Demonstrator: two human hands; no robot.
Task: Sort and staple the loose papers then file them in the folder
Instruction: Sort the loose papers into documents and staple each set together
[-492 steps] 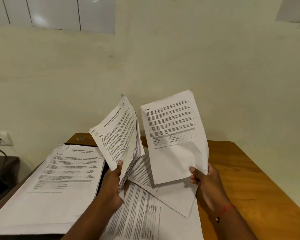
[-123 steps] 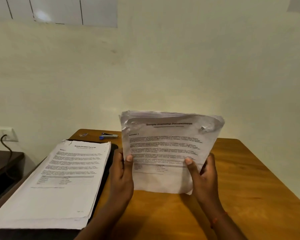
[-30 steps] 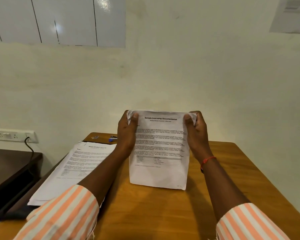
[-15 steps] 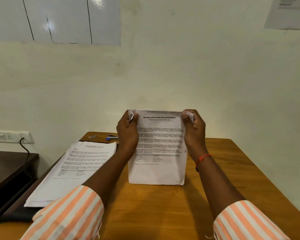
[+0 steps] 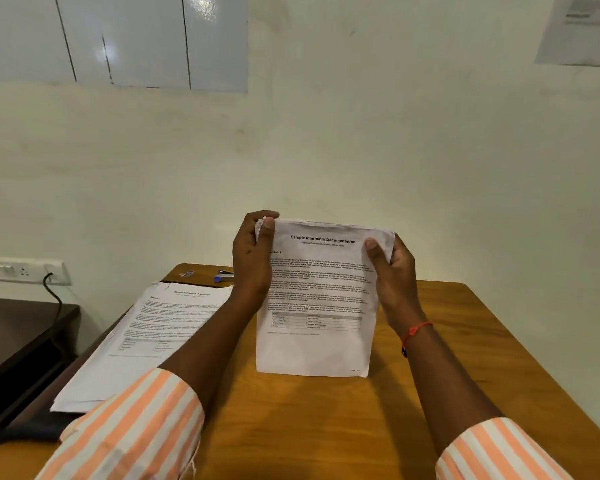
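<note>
Papers (image 5: 316,306) headed Sample Internship Documentation stand on their bottom edge on the tabletop (image 5: 326,427), upright in front of me, and I have both hands on them. My left hand (image 5: 253,261) curls round the top left corner with the thumb on the front sheet. My right hand (image 5: 392,271) pinches the right edge just below the top corner, thumb in front and fingers behind. The edges look nearly flush, so I judge this set sorted and almost squared up. I can see no staple in it. A second pile (image 5: 160,327) lies flat to my left on a dark cover (image 5: 28,433), probably the folder; whether that pile is stapled I cannot tell. The stapler (image 5: 222,276) lies at the far edge, untouched. Stapling this set and filing it remain.
</note>
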